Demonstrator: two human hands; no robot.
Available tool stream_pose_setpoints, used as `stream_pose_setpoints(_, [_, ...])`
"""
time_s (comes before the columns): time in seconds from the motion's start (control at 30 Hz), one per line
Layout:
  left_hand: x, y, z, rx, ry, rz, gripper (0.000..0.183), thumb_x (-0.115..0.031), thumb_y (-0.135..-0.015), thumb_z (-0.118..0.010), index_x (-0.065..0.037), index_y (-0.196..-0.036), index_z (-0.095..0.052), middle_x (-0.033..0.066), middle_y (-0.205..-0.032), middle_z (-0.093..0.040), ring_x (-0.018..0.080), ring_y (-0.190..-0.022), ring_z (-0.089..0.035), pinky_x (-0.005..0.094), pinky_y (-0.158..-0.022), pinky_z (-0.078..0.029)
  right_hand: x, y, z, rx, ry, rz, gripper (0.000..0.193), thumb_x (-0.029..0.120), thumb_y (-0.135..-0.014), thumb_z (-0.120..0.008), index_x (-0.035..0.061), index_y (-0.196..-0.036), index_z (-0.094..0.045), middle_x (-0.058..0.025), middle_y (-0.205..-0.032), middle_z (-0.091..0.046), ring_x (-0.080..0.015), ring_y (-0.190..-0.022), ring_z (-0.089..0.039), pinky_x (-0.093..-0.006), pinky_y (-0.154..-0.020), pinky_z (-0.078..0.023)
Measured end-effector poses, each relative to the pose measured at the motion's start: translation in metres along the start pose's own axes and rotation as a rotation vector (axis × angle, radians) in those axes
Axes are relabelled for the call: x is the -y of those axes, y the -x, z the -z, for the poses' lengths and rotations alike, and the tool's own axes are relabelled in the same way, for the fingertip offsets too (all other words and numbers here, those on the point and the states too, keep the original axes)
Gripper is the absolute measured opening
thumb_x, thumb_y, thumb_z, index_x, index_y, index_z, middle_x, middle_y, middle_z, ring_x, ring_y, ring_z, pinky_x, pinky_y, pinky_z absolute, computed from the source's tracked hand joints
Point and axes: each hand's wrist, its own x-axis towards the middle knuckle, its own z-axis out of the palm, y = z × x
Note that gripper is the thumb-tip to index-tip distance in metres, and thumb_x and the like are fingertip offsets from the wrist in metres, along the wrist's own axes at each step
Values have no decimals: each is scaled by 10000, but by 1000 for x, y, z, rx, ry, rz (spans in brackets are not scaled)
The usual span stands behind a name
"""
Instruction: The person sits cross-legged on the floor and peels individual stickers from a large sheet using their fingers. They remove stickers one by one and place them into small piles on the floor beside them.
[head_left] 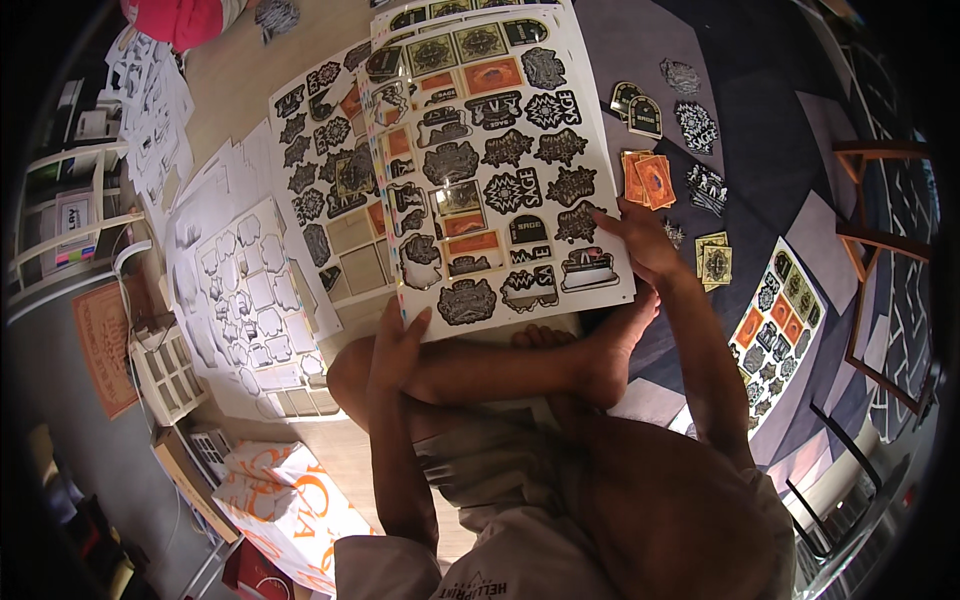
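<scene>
A large white sticker sheet (475,315), printed with black, orange and olive die-cut stickers, is held up over my crossed legs. My left hand (398,340) pinches its lower left edge, thumb on top. At the right edge my right hand (643,238) grips the sheet, fingertips beside a black spiky sticker (577,222). Several cut shapes low on the sheet are gaps or partly lifted. Under and behind it lies another sticker sheet (318,215), with some openings showing the floor. The fingers beneath the held sheet are hidden.
Sorted stickers lie on the dark patterned rug to the right: orange cards (648,180), olive cards (713,262), arched black ones (645,117). A narrower sticker sheet (778,335) lies farther right, near a wooden frame (862,245). Peeled white backing sheets (250,300) pile up left, beside shelves (80,215).
</scene>
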Motion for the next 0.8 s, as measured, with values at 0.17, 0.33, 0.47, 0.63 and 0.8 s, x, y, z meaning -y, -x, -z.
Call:
stream_pose_setpoints(0.17, [-29,3,-41,-427,-366,-323,436,-150,-907,-731,15,-1276,-569,226,-1206,-641,377,-1157,-608,450,-998,-478,-15,-11,0,-30,-27,-27,372,48,-950,-685,-67,-1287,-577,-136,-1172,-695,-197,-990,-694,-340,-895,-583])
stream_pose_setpoints(0.33, [-81,-48,-150,-101,-297,-816,505,-232,-924,-702,20,-1334,-550,229,-1397,-548,396,-1291,-530,491,-1081,-418,-19,-8,0,-13,-77,32,343,65,-949,-685,-59,-1261,-616,-109,-1140,-698,-174,-972,-672,-337,-887,-550])
stream_pose_setpoints(0.47, [-77,-79,-180,-88,-265,-868,585,-271,-943,-690,26,-1410,-501,223,-1447,-526,400,-1355,-489,515,-1142,-368,-19,-10,1,-11,-27,30,343,65,-953,-679,-56,-1267,-611,-99,-1136,-692,-156,-947,-662,-328,-862,-549])
stream_pose_setpoints(0.63, [-68,-83,-180,-20,-215,-832,591,-280,-954,-681,34,-1417,-490,234,-1467,-509,404,-1388,-461,528,-1164,-342,-19,-11,4,24,-66,-17,321,41,-951,-676,-44,-1252,-607,-100,-1148,-693,-150,-971,-668,-312,-898,-555])
stream_pose_setpoints(0.8, [-69,-82,-179,-9,-200,-850,596,-272,-948,-689,17,-1427,-484,233,-1474,-510,403,-1402,-452,537,-1176,-313,-20,-12,5,61,-128,-11,310,45,-951,-680,-44,-1239,-607,-102,-1148,-695,-143,-963,-669,-310,-891,-559])
